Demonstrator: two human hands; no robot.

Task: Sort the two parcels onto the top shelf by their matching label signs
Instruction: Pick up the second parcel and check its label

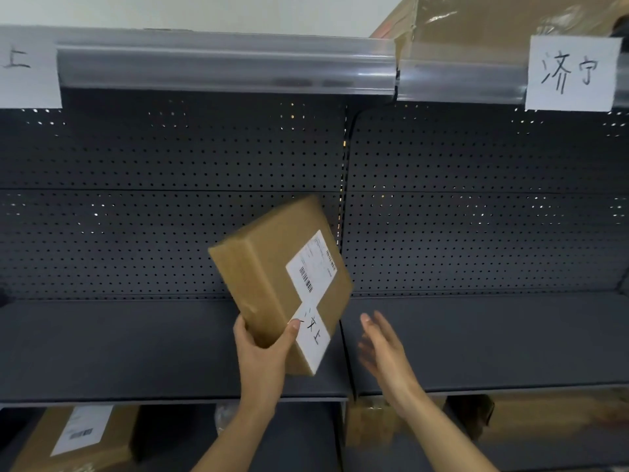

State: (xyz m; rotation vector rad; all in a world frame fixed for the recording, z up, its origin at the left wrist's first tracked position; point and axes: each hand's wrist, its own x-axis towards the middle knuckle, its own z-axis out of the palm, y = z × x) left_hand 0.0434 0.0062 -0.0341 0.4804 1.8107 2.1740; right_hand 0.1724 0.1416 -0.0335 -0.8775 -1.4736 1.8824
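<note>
My left hand (pixel 263 352) grips the lower corner of a flat brown cardboard parcel (pixel 269 267), held tilted in front of the dark shelving. The parcel carries a white shipping label and a white handwritten tag (pixel 312 338) reading 汶上. My right hand (pixel 383 352) hovers just right of the parcel, fingers spread and holding nothing. On the top shelf rail (pixel 224 63), a white sign (pixel 573 73) reads 济宁 at the right; a partly cut-off sign (pixel 27 73) ending in 上 hangs at the left. A large taped brown parcel (pixel 510 22) sits on the top shelf above the right sign.
A dark perforated back panel (pixel 170 165) and a dark middle shelf (pixel 119 345) fill the view. On the lower shelf at the bottom left lies another cardboard box (pixel 78 437) with a white label. More brown packages (pixel 544 420) show at the lower right.
</note>
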